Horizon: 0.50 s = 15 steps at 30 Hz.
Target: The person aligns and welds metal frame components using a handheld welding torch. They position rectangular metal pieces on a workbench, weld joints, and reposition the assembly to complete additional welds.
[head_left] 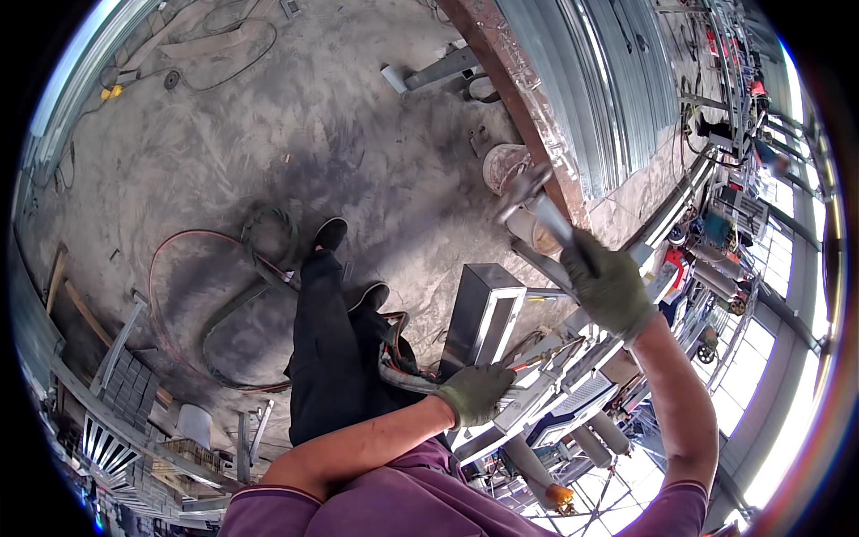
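Note:
My right hand (pixel 611 285), in an olive-green work glove, is closed around the handle of a hammer (pixel 553 219). The hammer is raised, its head blurred by motion in front of a rusty steel beam edge. My left hand (pixel 474 396), in a matching glove, is low near my waist with its fingers curled. What lies in its grip is hidden, though a bundle of hoses or cables (pixel 394 358) runs up to its wrist side. Just beyond the left hand stands a rectangular grey metal tube (pixel 483 309) with an open end.
Long galvanized sheets (pixel 595 89) lie on the rusty beam (pixel 514 89) at the far right. A whitish bucket (pixel 506 168) stands beside the beam. Hoses (pixel 170 336) loop over the concrete floor left of my feet. Stacked metal pieces (pixel 130 394) are at the left, gas cylinders (pixel 532 470) at lower right.

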Motion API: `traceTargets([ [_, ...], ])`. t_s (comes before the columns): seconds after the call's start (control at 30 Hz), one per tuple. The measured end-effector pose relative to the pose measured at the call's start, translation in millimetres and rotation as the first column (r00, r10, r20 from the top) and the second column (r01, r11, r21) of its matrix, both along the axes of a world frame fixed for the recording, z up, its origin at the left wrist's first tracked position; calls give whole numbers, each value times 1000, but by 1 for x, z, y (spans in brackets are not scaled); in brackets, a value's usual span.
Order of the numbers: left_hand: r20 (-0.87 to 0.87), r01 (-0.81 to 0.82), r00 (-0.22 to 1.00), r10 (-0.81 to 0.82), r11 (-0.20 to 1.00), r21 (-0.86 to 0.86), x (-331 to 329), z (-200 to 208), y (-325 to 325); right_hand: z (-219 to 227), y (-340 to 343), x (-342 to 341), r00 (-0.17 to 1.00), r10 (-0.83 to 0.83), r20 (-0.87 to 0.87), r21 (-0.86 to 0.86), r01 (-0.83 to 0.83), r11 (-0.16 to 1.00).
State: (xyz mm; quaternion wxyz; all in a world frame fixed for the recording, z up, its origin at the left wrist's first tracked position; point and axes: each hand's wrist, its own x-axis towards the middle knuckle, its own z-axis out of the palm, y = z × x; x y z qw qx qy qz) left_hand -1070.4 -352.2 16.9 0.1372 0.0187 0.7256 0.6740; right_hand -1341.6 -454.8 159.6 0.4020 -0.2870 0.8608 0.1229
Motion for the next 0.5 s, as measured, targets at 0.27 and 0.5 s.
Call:
traceTargets([
  [0.27, 43, 30, 999, -30, 1000, 9, -6, 3, -7, -22, -39, 0, 979, 125, 164, 400, -182, 898],
  [0.5, 80, 92, 992, -96, 994, 51, -5, 6, -9, -38, -32, -16, 973, 117, 197, 421, -192, 887],
])
